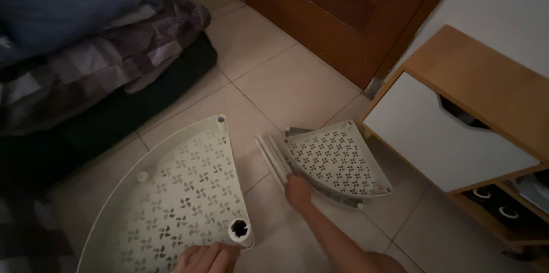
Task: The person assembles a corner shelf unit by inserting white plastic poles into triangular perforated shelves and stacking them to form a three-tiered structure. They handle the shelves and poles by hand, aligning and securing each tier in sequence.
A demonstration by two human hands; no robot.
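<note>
My left hand [207, 259] sits at the bottom edge of the view, fingers curled over the near corner of a large pale-green plastic corner shelf tray [171, 193], quarter-round in shape and pierced with a pinwheel pattern. I grip it just beside the round open socket [239, 230] at that corner. The tray is tilted up off the floor, and 2 more sockets show along its edges, 1 at the far tip and 1 on the curved rim.

My right hand [298, 192] reaches forward and rests on the near ends of a few white plastic tubes [271, 158] lying side by side on the beige tiled floor [274, 78]. The fingers are bent down over the tubes; I cannot tell whether they have closed around any.

Touching the tubes on their right is a stack of smaller pale-green perforated corner trays [334, 161], lying flat. Just beyond that stack stands a wooden cabinet with a white drawer front [446, 136]. A brown wooden door [337, 16] is at the far side, and folded dark blankets [86, 38] are piled to my left.
</note>
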